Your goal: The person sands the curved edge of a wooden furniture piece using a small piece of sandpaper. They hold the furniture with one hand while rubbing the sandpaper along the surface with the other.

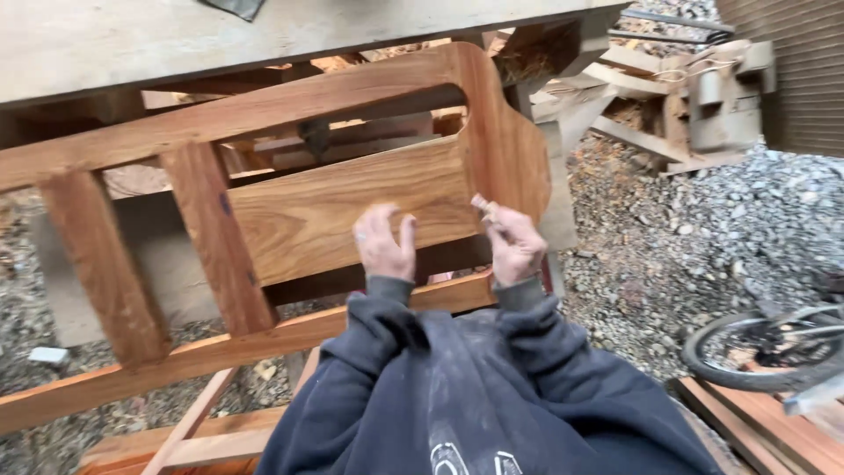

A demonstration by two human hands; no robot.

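— Left of the fingers, what stands there?
— Two reddish uprights of the wooden frame (264,185), with a grey workbench (176,40) above.
— And the left hand (384,246)?
— Fingers spread and loosely curled, resting against the frame's wide pale panel, holding nothing.
— The right hand (512,246)?
— Fingers pinched narrow on a small wooden peg (481,204), just before the frame's curved end post.
— Beyond them, rightward?
— Gravel (668,237), then a bicycle wheel (760,352).
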